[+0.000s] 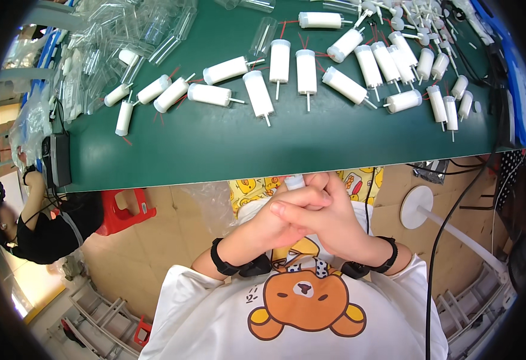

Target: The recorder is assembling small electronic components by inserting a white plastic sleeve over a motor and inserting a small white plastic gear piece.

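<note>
My left hand (285,217) and my right hand (333,215) are clasped together in front of my lap, just below the table's near edge. Their fingers wrap round a white cylinder with a translucent cap (294,182). Only its capped end sticks out above the fingers; the rest is hidden. Beyond my hands, several similar white cylinders (279,60) lie spread over the green table (215,153). Many have a thin white stem at one end and fine red wires at the other.
Clear plastic tubes (173,39) are heaped at the far left. Small white stemmed parts (398,24) crowd the far right. A black box (59,159) stands by the left edge, near a red stool (125,211) and another person (47,231). A black cable (434,264) hangs at right.
</note>
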`<state>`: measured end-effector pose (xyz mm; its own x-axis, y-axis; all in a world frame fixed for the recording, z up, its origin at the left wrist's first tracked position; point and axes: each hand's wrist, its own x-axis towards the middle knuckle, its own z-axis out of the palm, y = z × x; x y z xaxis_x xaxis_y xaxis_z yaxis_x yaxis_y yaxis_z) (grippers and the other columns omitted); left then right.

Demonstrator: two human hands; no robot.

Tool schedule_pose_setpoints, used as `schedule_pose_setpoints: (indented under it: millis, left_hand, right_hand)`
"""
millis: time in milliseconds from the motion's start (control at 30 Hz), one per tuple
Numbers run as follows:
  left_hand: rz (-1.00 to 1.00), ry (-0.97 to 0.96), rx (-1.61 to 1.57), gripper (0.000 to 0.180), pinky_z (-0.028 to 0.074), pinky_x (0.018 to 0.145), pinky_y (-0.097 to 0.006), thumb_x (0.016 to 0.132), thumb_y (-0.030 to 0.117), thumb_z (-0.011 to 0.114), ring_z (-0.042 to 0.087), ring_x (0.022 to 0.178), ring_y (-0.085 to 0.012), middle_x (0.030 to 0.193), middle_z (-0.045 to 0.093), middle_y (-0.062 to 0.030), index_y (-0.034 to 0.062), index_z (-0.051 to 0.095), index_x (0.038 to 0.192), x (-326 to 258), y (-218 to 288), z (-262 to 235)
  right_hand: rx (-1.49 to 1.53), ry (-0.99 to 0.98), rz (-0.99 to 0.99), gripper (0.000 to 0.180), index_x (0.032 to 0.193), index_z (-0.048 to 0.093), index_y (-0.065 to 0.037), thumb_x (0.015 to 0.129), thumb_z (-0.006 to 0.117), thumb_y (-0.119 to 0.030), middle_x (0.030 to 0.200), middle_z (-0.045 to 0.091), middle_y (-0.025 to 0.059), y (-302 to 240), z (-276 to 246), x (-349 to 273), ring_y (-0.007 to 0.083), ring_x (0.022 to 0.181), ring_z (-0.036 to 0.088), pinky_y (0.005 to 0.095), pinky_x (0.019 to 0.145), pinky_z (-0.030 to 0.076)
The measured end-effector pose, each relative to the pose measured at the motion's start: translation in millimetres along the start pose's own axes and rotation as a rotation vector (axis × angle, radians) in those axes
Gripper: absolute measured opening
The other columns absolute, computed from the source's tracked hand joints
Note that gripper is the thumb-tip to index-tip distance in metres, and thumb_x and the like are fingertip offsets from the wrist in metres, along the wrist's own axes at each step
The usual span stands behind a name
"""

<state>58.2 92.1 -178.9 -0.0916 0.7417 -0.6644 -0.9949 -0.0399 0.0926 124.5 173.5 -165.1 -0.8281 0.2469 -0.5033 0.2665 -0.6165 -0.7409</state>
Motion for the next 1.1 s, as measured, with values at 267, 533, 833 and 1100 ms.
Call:
schedule_pose_setpoints:
  millis: [267, 533, 833, 1100]
  left_hand:
    - [0.039, -0.329, 0.178, 0.034, 0.028, 0.048, -0.022, 0.091, 0.037, 0.049, 0.035, 0.053, -0.0082, 0.061, 0.037, 0.0013, 0.0115, 0.037, 0.071, -5.3, 3.7, -6.5]
    - [0.137, -0.473, 0.699, 0.059, 0.036, 0.054, -0.023, 0.085, 0.056, 0.050, 0.045, 0.062, -0.0118, 0.086, 0.047, -0.0059, 0.0105, 0.031, 0.118, -2.6, -7.8, 20.3]
    - [0.301, -0.547, 0.887, 0.040, 0.040, 0.056, -0.025, 0.094, 0.015, 0.039, 0.045, 0.060, -0.0109, 0.095, 0.044, -0.0128, 0.0133, 0.009, 0.121, 12.4, -7.5, 61.5]
    - [0.442, -0.523, 0.833, 0.056, 0.044, 0.059, -0.025, 0.093, 0.009, 0.043, 0.050, 0.065, -0.0127, 0.104, 0.049, -0.0172, 0.0095, 0.000, 0.128, 19.2, -0.6, 95.2]
  right_hand:
    - [-0.171, -0.266, -0.063, 0.046, 0.124, 0.040, -0.002, 0.086, 0.064, -0.011, 0.114, 0.049, 0.0072, 1.9, -31.0, -6.8, 0.0117, 0.103, 0.050, 0.0264, 0.086, 0.044]
    - [-0.107, -0.206, -0.056, 0.048, 0.132, 0.038, -0.004, 0.088, 0.058, -0.006, 0.119, 0.048, 0.0071, -38.4, -56.7, -36.5, 0.0117, 0.101, 0.052, 0.0260, 0.085, 0.045]
    - [-0.535, 0.064, -0.426, 0.014, 0.097, 0.056, -0.001, 0.088, 0.060, -0.012, 0.103, 0.062, 0.0080, -74.8, -73.5, -49.7, 0.0132, 0.091, 0.057, 0.0263, 0.082, 0.043]
    - [-0.182, 0.106, -0.596, 0.015, 0.093, 0.053, 0.000, 0.082, 0.064, 0.002, 0.106, 0.058, 0.0133, -81.5, -81.3, -38.9, 0.0156, 0.096, 0.057, 0.0289, 0.083, 0.047]
